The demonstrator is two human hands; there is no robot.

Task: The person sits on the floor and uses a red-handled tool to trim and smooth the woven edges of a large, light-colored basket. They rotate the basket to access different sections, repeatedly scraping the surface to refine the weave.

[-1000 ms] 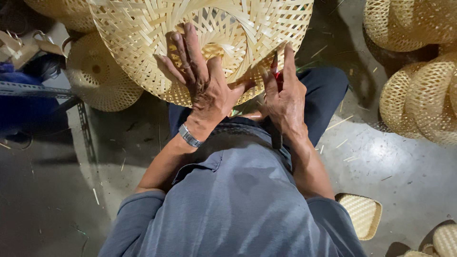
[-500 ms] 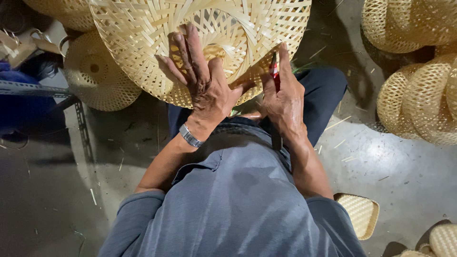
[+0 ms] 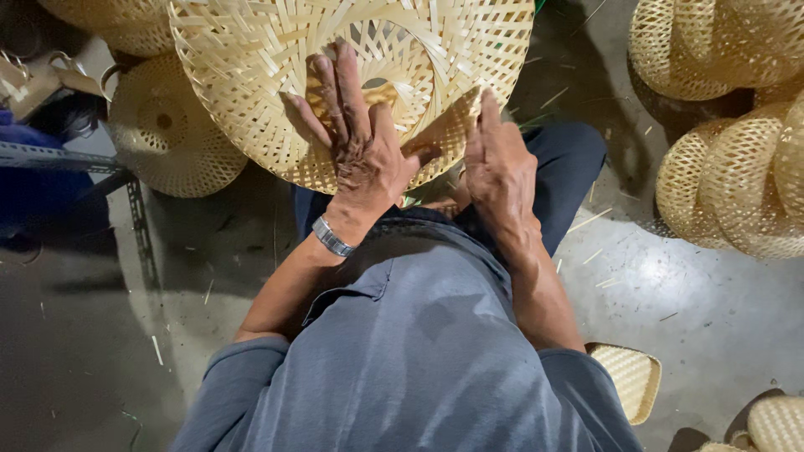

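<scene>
Red tool gone from view vs 0.5 s ago; right hand [image 3: 501,172] now pinches basket [image 3: 276,100] rim. Left hand [image 3: 360,151] spread flat on weave, basket over lap. Judgement: keep L palm pressing firm, work rim in short tucks w/ R.

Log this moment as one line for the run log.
left hand: flat on woven bamboo basket | right hand: gripping basket rim | finished baskets: on floor, right

Dim workshop around me, soft overhead light, pale glare on the concrete floor [image 3: 670,285] at my right, left edge shadowed, focus sharp.
</scene>
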